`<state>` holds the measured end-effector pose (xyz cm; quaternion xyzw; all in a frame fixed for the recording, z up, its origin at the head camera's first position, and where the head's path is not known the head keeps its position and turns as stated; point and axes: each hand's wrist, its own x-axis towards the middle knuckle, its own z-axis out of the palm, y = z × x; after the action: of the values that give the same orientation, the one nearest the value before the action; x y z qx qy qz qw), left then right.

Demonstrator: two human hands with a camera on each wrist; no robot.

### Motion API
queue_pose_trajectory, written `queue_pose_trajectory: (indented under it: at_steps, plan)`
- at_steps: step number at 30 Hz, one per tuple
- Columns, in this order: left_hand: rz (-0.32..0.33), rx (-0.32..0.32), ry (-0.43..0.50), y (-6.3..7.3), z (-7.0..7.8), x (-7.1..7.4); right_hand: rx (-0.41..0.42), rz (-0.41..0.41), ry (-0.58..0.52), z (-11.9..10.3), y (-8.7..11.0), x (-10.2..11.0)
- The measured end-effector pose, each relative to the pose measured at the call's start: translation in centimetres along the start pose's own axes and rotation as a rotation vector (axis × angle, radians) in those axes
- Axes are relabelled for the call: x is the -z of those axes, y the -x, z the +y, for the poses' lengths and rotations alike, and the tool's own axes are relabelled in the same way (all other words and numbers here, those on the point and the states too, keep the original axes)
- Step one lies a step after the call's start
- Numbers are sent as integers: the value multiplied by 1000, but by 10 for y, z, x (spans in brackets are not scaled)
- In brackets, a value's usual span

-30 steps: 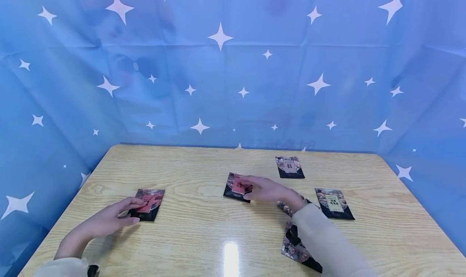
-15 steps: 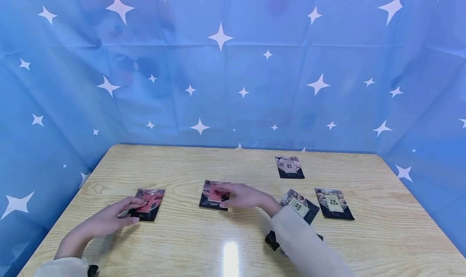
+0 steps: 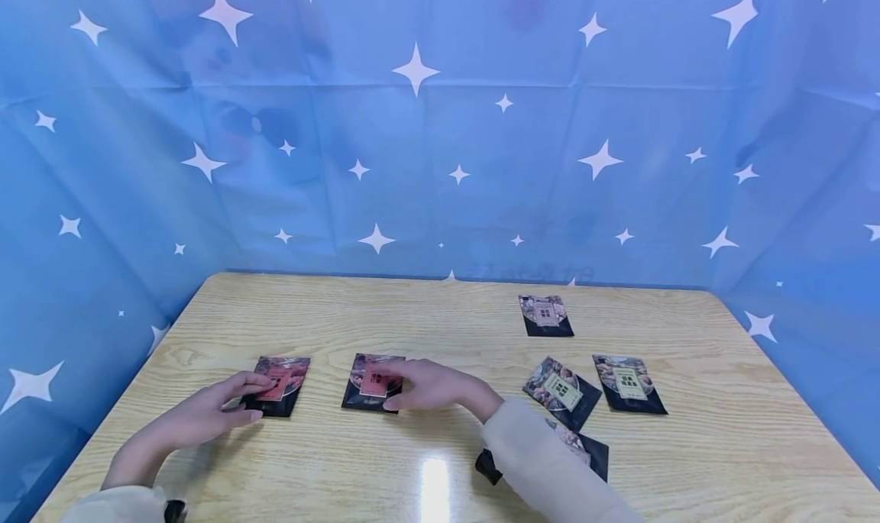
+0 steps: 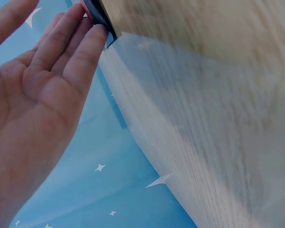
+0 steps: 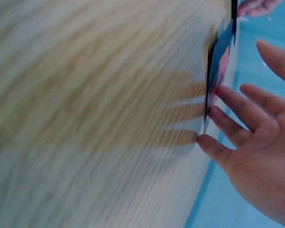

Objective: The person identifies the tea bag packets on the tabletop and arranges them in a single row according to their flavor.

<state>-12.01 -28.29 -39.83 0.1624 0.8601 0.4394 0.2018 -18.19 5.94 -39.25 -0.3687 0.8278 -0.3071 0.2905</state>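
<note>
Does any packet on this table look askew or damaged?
Yes, askew: the left green-labelled packet lies turned diagonally, while the right green-labelled packet sits straighter. A third packet below them is also slanted, partly hidden by the right sleeve. I see no damage on the visible parts.

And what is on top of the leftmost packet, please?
Fingers of the left hand rest on that packet, over part of its red label. What is printed under them cannot be seen.
</note>
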Motion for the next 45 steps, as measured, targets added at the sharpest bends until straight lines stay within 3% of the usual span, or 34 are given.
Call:
queue_pose_trajectory:
  at_steps: [10, 22, 45]
  plan:
    - [6, 2, -16, 0, 2, -1, 53, -25, 55, -14, -13, -12]
    - [9, 4, -27, -1, 1, 0, 48, -47, 107, -25, -28, -18]
    - [0, 4, -11, -1, 0, 1, 70, -59, 141, -32, -36, -20]
